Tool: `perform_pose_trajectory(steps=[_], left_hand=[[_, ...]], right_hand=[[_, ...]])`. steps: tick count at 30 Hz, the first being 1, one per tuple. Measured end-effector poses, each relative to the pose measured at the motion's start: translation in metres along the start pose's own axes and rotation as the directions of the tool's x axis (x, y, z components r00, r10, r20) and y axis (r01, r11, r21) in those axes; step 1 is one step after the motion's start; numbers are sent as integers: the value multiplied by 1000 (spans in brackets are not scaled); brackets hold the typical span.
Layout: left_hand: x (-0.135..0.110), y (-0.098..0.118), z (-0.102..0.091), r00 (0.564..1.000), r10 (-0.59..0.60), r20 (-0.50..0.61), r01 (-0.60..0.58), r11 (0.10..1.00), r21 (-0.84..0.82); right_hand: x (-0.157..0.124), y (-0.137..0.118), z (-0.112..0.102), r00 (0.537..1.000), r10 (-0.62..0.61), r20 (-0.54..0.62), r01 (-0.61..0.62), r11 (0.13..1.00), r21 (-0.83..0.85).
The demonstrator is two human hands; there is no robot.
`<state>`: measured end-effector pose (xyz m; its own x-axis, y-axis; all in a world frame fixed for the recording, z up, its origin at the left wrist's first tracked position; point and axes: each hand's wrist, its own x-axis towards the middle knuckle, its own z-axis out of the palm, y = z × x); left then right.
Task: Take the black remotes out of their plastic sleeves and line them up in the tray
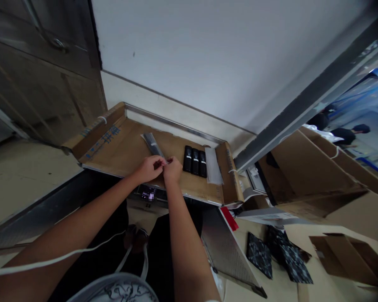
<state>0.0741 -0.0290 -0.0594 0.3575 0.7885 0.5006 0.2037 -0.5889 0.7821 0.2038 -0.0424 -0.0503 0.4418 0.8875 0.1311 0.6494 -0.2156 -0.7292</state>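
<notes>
Close together at the near edge of the cardboard-lined tray [132,147], my left hand [150,169] and my right hand [172,170] pinch the near end of a clear plastic bag [154,144]. A long dark object with a pale label shows through the plastic; its exact kind is hard to make out. The bag slants away from my fingers toward the far left. Right of my right hand, three black handheld devices [195,161], looking like remote controls, lie side by side with white labels. Beside them is a flat pile of clear plastic bags [213,165].
Cardboard walls [230,176] edge the tray, and a white panel [176,50] rises behind it. At right stand a large cardboard box [311,167] and a metal post [302,88]. Black patterned bags [260,253] lie on the floor. A white cord [72,253] crosses my left forearm.
</notes>
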Motion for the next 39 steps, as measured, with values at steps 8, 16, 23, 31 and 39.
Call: perform_pose_trajectory(steps=[8,16,23,31,39], left_hand=[[1,3,-1,1000,7,-12,-7,1000,10],[2,-6,1,993,-79,-82,67,988,-139],[5,-8,-2,969,-220,-115,186,950,-251],[6,-8,-2,959,-258,-116,225,945,-237],[6,-12,0,949,-277,-148,248,950,-188]], right_hand=[[2,3,0,997,-68,42,64,994,90],[3,6,-1,993,-101,55,86,972,218],[3,9,1,992,-89,94,60,958,279],[1,7,0,990,-113,89,83,955,285],[2,10,2,989,-121,90,88,946,312]])
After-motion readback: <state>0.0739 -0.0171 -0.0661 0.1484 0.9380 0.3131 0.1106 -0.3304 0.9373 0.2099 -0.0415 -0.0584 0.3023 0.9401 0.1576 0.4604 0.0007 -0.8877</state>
